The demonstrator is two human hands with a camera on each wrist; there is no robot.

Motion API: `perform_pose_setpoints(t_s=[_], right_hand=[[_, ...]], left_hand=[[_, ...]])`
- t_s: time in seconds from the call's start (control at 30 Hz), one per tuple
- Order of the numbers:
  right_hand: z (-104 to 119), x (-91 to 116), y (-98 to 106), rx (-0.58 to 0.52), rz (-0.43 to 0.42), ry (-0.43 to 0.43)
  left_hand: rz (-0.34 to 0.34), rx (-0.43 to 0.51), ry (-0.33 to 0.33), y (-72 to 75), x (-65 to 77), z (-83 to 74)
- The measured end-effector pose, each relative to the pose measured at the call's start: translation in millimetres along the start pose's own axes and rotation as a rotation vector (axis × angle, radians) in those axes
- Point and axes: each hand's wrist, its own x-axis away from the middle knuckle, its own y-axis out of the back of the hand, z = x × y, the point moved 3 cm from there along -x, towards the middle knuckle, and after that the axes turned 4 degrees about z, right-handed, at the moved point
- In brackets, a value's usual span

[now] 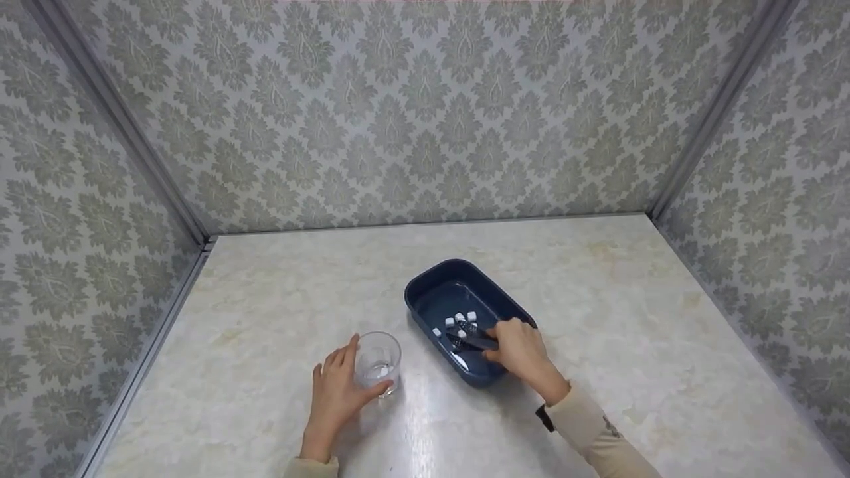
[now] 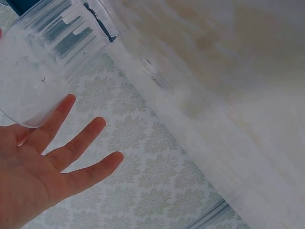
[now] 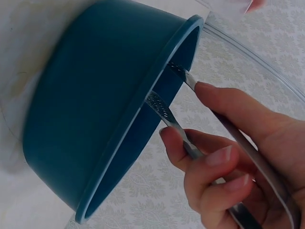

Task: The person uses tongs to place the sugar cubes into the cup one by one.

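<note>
My left hand [image 1: 337, 390] holds a clear drinking glass [image 1: 378, 362] upright on the table, thumb on the near side and index finger at the far rim. In the left wrist view its other fingers [image 2: 86, 143] are spread and fairly straight. My right hand [image 1: 521, 348] grips metal tongs [image 3: 248, 152] by both arms, reaching over the right wall of a dark blue basin [image 1: 425, 279]. The tong tips, perforated and parted, are down among several small white cubes [image 1: 459, 318] on the basin floor; the basin wall hides the tips' ends in the right wrist view.
The pale marbled table [image 1: 279, 299] carries the basin near its middle, with the glass to its left. Patterned walls [image 1: 425, 119] enclose the table at the back and both sides, joined by grey metal frame strips [image 1: 126, 126].
</note>
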Motion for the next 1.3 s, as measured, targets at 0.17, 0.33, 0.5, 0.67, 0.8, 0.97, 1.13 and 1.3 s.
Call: perform_pose_setpoints(t_s=[0.17,0.33,0.5,0.67,0.8,0.97,1.13,1.3], right_hand=[[2.7,0.7,-1.6,0.013,-0.001,0.015],[3.9,1.3,-3.1,0.029,-0.013,0.031],[5.8,1.2,-4.3,0.057,-0.009,0.042],[6.7,1.7,-5.0,0.068,-0.017,0.033],[6.3,1.5,-5.8,0.070,-0.026,0.028],[5.7,1.1,-6.5,0.069,-0.027,0.029],[6.0,1.1,-6.8,0.080,-0.018,0.035],[6.8,1.4,-7.2,0.079,-0.016,0.035]], left_hand=[[0.002,-0.002,-0.003,0.0,-0.3,0.1],[0.004,-0.006,-0.003,-0.3,-0.6,-0.1],[0.004,-0.012,0.002,-0.2,-1.0,-0.2],[0.007,-0.006,0.000,0.6,-0.6,-0.6],[0.007,0.006,-0.004,0.6,-0.4,-0.3],[0.007,0.010,-0.005,0.6,-0.6,-0.1],[0.018,0.010,0.005,-0.8,-0.7,0.7],[0.016,0.021,0.015,-1.5,-0.4,1.3]])
